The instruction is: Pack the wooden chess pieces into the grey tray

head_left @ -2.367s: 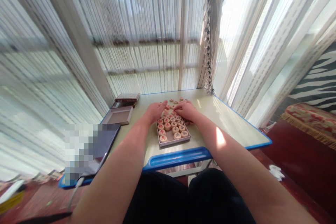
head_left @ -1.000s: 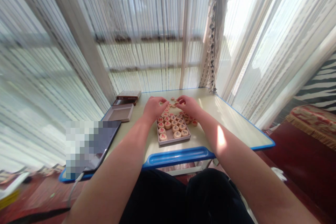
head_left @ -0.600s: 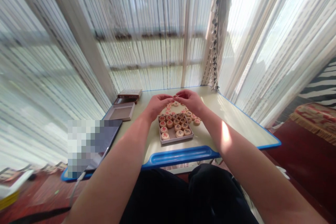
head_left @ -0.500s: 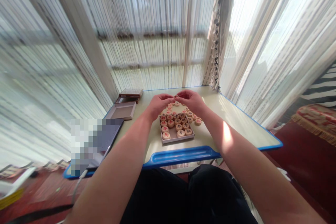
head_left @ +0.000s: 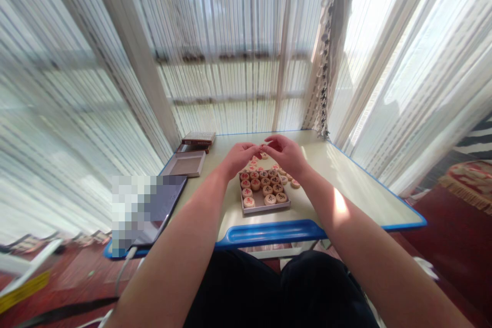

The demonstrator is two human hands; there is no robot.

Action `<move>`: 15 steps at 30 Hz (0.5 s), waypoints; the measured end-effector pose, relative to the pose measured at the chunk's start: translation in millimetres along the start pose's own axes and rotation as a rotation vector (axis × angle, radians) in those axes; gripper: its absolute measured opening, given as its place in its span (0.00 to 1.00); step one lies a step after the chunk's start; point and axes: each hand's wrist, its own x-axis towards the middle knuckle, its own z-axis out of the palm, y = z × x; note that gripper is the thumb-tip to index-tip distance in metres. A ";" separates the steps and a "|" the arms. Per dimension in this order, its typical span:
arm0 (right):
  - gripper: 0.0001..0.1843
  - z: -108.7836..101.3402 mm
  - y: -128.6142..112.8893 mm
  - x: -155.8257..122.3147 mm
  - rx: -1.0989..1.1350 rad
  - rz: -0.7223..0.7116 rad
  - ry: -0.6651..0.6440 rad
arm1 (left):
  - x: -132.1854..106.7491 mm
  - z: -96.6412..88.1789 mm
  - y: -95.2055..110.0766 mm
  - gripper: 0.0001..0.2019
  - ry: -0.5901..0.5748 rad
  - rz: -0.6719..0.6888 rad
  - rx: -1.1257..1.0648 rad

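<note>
Over the far side of the table, my left hand [head_left: 242, 159] and my right hand [head_left: 285, 151] meet at their fingertips. Both have the fingers drawn together in a pinch; whatever is between them is too small and covered to make out. Below and nearer me sits a shallow open box [head_left: 266, 209] with rows of round wooden Chinese chess pieces [head_left: 255, 184], marked in red or black characters. A gap shows in the box's near middle. More loose pieces [head_left: 295, 183] lie behind the box and at its right, partly hidden under my hands.
On the left are an empty shallow box lid [head_left: 187, 164], a stack of flat boxes [head_left: 198, 138] behind it, and a dark tablet [head_left: 165, 210] with a white cable. The table [head_left: 346, 184] has a blue rim with a moulded tray [head_left: 272, 231] in front. Curtains hang behind.
The view has shifted slightly, so everything sits a little further right and lower. My hands stay together at the fingertips, with the right fingers a bit more raised. The boxed pieces look unchanged.
</note>
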 end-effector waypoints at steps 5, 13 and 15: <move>0.13 -1.8 -0.3 -1.0 -0.238 -0.134 -0.048 | 0.2 -1.5 -2.2 0.12 0.024 0.023 0.079; 0.13 1.3 4.4 -1.7 -0.369 -0.182 -0.081 | 0.5 -2.5 -7.3 0.14 0.019 0.014 0.245; 0.13 1.2 2.5 -1.7 -0.372 -0.159 -0.083 | 1.1 -2.3 -7.5 0.18 0.007 0.038 0.270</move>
